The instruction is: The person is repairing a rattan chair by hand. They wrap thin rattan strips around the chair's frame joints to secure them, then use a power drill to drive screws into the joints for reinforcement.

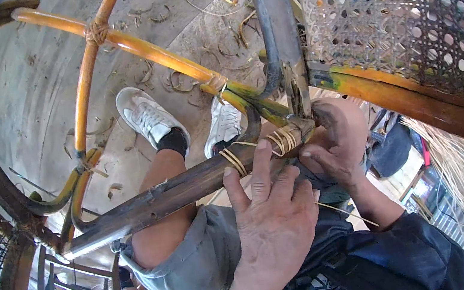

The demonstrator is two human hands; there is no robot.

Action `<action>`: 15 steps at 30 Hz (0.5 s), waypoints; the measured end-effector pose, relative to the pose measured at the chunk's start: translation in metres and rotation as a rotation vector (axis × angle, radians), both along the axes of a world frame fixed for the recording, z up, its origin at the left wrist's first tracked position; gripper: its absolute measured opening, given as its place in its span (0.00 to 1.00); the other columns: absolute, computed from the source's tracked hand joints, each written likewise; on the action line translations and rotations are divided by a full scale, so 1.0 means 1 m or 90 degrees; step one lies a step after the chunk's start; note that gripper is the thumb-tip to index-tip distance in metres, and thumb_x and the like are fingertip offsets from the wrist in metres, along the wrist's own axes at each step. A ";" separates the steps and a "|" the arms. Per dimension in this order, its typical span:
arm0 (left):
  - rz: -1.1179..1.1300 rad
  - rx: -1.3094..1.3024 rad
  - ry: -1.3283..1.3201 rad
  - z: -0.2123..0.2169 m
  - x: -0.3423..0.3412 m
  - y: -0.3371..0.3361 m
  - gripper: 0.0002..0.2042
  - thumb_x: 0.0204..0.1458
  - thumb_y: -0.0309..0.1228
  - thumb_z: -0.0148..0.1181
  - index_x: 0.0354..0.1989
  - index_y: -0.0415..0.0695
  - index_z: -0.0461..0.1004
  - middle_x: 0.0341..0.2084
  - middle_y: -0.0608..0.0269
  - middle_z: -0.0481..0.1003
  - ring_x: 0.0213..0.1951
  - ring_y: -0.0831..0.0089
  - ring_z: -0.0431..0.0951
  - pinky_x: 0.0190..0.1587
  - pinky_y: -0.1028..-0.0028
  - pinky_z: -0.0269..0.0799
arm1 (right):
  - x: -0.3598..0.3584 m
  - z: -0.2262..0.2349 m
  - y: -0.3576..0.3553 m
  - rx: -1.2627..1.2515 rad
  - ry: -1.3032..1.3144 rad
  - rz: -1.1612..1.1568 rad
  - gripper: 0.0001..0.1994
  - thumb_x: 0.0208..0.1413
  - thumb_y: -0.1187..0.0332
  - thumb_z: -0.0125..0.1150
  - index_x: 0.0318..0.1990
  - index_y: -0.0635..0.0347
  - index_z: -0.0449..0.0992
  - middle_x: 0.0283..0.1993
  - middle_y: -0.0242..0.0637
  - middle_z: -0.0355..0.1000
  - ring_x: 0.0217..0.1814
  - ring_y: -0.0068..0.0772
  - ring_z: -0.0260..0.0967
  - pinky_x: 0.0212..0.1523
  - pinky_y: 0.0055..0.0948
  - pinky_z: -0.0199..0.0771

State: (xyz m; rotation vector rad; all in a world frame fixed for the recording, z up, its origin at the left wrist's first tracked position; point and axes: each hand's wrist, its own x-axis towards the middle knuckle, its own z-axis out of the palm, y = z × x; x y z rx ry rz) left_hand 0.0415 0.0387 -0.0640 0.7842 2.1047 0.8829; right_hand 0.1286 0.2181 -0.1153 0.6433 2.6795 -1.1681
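Note:
A dark rattan pole (153, 203) of a chair frame lies across my lap. Pale cane strips bind it in two places: a narrow wrap (233, 162) and a wider wrap (283, 140) beside its right end. My left hand (275, 223) is over the pole, two fingers stretched out onto the bindings and the others bent. From its inner side a loose cane strand (346, 214) sticks out to the right; the left thumb is hidden. My right hand (340, 137) curls around the pole's right end, its thumb close to the wide wrap. Its fingertips are partly hidden.
Glossy orange-brown rattan rods (157, 53) cross at a bound joint ahead. A woven cane panel (394, 16) rises at the right, another at the far left. Long cane strips (449, 153) hang at the right. Scraps litter the floor around my shoes (149, 118). Another person sits lower left.

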 end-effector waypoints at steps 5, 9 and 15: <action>0.002 0.010 -0.019 -0.002 -0.001 -0.002 0.07 0.43 0.33 0.65 0.28 0.46 0.77 0.37 0.68 0.74 0.63 0.57 0.58 0.61 0.39 0.44 | 0.004 -0.019 -0.004 -0.031 0.074 -0.026 0.34 0.40 0.61 0.73 0.54 0.66 0.66 0.50 0.44 0.68 0.52 0.41 0.67 0.53 0.35 0.66; -0.026 -0.004 -0.027 -0.003 -0.002 -0.003 0.07 0.43 0.33 0.65 0.27 0.45 0.75 0.35 0.67 0.74 0.64 0.57 0.58 0.61 0.38 0.43 | 0.016 -0.024 0.003 0.022 0.071 0.002 0.31 0.42 0.61 0.72 0.52 0.67 0.67 0.49 0.44 0.69 0.51 0.42 0.67 0.54 0.36 0.66; -0.016 0.015 -0.042 -0.002 -0.002 -0.004 0.07 0.44 0.34 0.64 0.27 0.45 0.76 0.36 0.64 0.75 0.64 0.56 0.58 0.60 0.36 0.44 | 0.024 -0.041 -0.001 -0.012 0.119 -0.041 0.30 0.41 0.62 0.72 0.51 0.68 0.68 0.49 0.44 0.69 0.54 0.43 0.66 0.56 0.36 0.65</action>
